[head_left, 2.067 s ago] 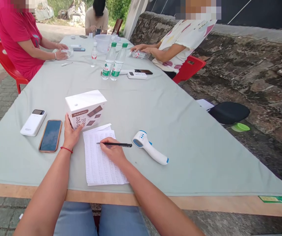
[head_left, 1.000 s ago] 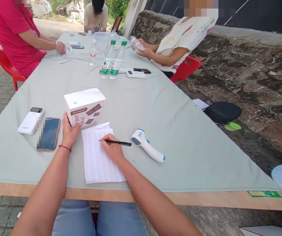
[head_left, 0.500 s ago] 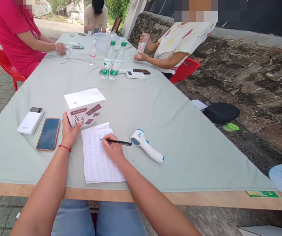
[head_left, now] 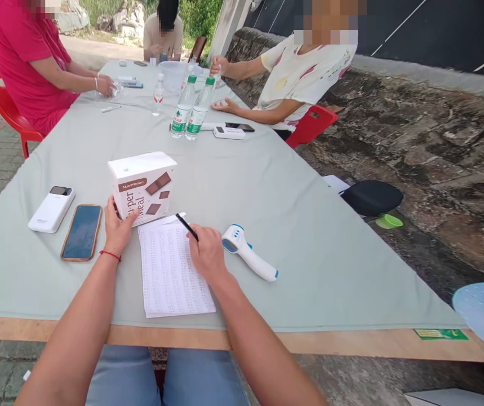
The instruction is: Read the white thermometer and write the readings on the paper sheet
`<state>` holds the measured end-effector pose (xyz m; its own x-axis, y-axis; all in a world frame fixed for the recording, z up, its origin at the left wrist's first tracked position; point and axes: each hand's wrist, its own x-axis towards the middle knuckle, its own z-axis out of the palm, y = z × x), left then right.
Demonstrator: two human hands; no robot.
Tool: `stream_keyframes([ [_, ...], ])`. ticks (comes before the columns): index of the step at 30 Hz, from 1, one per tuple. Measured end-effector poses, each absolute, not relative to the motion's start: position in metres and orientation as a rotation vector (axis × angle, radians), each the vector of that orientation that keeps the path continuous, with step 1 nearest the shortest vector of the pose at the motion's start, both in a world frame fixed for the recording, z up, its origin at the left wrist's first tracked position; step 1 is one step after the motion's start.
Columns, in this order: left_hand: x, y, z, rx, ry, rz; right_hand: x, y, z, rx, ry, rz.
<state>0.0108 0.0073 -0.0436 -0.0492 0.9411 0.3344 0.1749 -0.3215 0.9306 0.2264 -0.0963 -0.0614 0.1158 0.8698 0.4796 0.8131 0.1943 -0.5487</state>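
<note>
My left hand (head_left: 119, 227) grips the lower near corner of a white box (head_left: 144, 186) with brown bar pictures and "NutriMotion" lettering. The box stands upright on the table, at the top of some sheets of paper (head_left: 169, 276) covered in small rows of writing. In my right hand (head_left: 208, 251) is a black pen (head_left: 186, 226), one end pointing up and left over the paper's upper right part. Just right of that hand lies a white and blue infrared thermometer (head_left: 250, 254).
A smartphone (head_left: 81, 232) and a white power bank (head_left: 51, 209) lie at left. Two green-capped water bottles (head_left: 190, 110) stand mid-table before another power bank (head_left: 229, 133). One person sits at left, one at right with a bottle, another at the far end.
My right hand has shifted right and turned, swinging the pen from nearly level to pointing up-left. The box has tipped slightly under my left hand. The person at right has moved their bottle toward the table's far end.
</note>
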Motion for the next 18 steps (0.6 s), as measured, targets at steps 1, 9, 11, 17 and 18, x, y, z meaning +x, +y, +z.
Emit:
stream_keyframes([
  [1,0.011,0.006,-0.042,1.536,1.217,1.443,0.229,-0.096,-0.063,-1.62,-1.767,0.123],
  [9,0.01,0.0,-0.028,1.431,1.245,1.493,0.26,-0.109,-0.045,-1.612,-1.776,0.21],
  [11,0.011,-0.002,-0.028,1.407,1.225,1.484,0.282,-0.119,-0.04,-1.817,-1.571,0.161],
  [17,0.022,-0.008,-0.033,1.339,1.143,1.362,0.332,-0.143,-0.056,-2.516,-1.394,0.294],
  [18,0.024,-0.009,-0.034,1.37,1.145,1.348,0.334,-0.144,-0.058,-2.497,-1.424,0.338],
])
